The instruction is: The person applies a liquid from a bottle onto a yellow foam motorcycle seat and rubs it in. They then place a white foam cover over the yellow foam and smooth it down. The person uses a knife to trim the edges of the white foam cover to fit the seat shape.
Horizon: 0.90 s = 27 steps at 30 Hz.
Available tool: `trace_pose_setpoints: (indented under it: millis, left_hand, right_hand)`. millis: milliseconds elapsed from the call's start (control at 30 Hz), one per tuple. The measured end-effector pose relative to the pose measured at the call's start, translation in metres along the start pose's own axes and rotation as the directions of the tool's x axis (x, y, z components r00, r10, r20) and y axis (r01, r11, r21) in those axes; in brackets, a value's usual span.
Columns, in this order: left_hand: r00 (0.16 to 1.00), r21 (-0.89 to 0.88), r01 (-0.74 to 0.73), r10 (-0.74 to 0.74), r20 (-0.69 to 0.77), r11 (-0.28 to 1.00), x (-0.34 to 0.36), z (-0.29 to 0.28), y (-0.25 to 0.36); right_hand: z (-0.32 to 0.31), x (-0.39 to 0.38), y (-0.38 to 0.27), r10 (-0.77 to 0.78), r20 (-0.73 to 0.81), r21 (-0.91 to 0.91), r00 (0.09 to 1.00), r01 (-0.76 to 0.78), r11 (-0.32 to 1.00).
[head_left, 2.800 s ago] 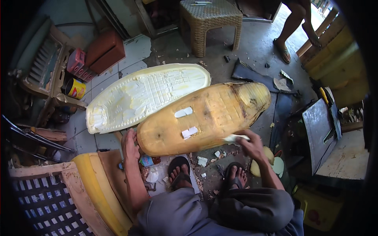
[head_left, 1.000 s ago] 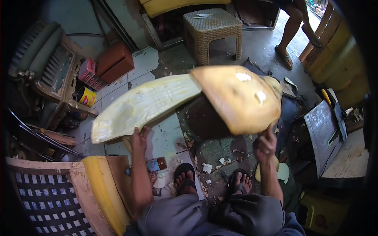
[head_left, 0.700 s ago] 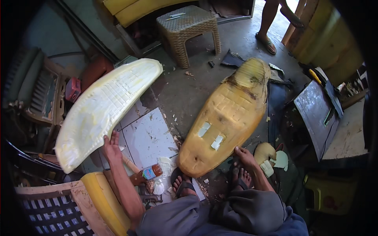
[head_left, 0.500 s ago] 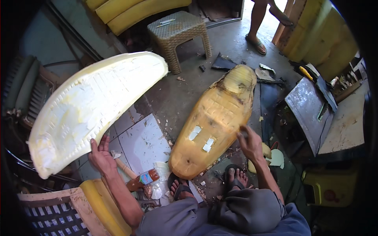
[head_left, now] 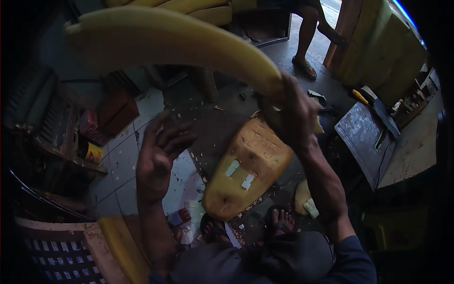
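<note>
Your left hand (head_left: pixel 158 156) is up in the middle left, palm tipped inward, blurred, its fingers parted, loosely bent and bare. Over to the right, your right hand (head_left: pixel 302 116) is raised on a long forearm, fingers wrapped on the right end of the pale foam slab (head_left: pixel 184 35); that slab arches off the floor, clear across the far side to the left, well apart from your left hand. Below it, between your forearms, the orange foam pad (head_left: pixel 257 154) lies flat, its near end by your left foot, two white patches (head_left: pixel 248 181) showing.

Now the room: wooden chair frame (head_left: pixel 56 135) far left, strap-woven frame (head_left: pixel 61 258) near left with a yellow cushion (head_left: pixel 118 241) beside it. Pale tiles (head_left: pixel 182 177) cover the left floor, darker ground the right, crumbs scattered about. By your right foot, a small foam scrap (head_left: pixel 302 196); far right, another person's leg (head_left: pixel 307 35) in the doorway, then a dark board (head_left: pixel 362 137) below a yellow-handled tool (head_left: pixel 359 97).

Containers: on the left a pink-red box (head_left: pixel 87 124), a yellow can (head_left: pixel 94 154) and a brown box (head_left: pixel 119 113), contents too dark to tell; nearer you, a blue-labelled bottle (head_left: pixel 178 217), partly hidden by your left forearm.
</note>
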<state>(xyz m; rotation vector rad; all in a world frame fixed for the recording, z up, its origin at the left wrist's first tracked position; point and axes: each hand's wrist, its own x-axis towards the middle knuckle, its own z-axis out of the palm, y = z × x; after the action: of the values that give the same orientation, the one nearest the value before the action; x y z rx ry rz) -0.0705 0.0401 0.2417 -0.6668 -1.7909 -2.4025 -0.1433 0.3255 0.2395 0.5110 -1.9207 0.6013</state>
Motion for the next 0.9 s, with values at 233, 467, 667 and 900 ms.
trace_pose_setpoints:
  millis: [233, 467, 667, 900]
  left_hand:
    - [0.542, 0.576, 0.784, -0.709, -0.451, 0.232, -0.122, -0.14, -0.259]
    - [0.256, -0.215, 0.918, -0.912, -0.32, 0.332, -0.119, -0.047, -0.281]
    - [0.71, 0.191, 0.699, -0.634, -0.307, 0.69, -0.114, -0.068, -0.312]
    - [0.771, -0.24, 0.608, -0.635, -0.049, 0.756, -0.027, 0.01, -0.235]
  right_hand:
    - [-0.068, -0.016, 0.008, 0.69, 0.269, 0.45, 0.672, -0.722, 0.527]
    - [-0.089, -0.093, 0.072, 0.777, 0.367, 0.789, 0.512, -0.614, 0.032]
    - [-0.025, -0.164, 0.079, 0.81, 0.473, 0.799, 0.347, -0.556, -0.229]
    - [-0.004, -0.232, 0.069, 0.849, 0.473, 0.753, 0.234, -0.608, -0.251]
